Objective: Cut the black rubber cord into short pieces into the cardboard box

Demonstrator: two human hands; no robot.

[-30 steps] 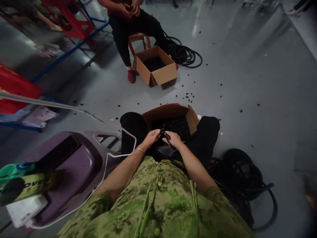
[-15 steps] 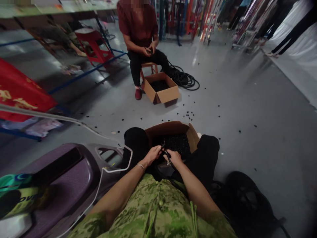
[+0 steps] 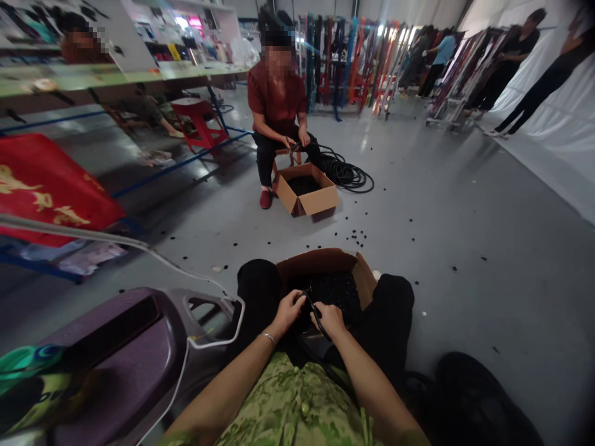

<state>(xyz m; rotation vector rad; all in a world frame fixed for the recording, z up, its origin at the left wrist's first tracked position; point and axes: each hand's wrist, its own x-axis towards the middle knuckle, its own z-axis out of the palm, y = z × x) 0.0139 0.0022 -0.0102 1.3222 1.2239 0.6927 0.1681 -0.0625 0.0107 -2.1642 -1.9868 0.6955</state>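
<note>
My left hand (image 3: pixel 289 310) has its fingers pinched above the near side of a cardboard box (image 3: pixel 320 257), which stands between my knees. What those fingertips hold is too small and dark to make out. My right hand (image 3: pixel 331 320) is closed round a slim, curved black object (image 3: pixel 320 322). One end of it reaches the left fingertips and the other runs back past the right palm. I cannot tell whether it is a tool handle or a piece of cord. Many small black pieces (image 3: pixel 334 291) fill the box below both hands.
A co-worker (image 3: pixel 277 93) sits opposite, behind another open box (image 3: pixel 318 203) of black pieces and a black coil (image 3: pixel 348 173). Small black bits lie scattered on the floor. A purple plastic seat (image 3: pixel 139 353) with a white cable (image 3: pixel 214 341) stands left. Dark coiled material (image 3: pixel 483 396) lies right.
The view has tilted up, so the scene sits lower. My hands stay together above the box, with a slightly wider gap between them. The co-worker's hands have shifted.
</note>
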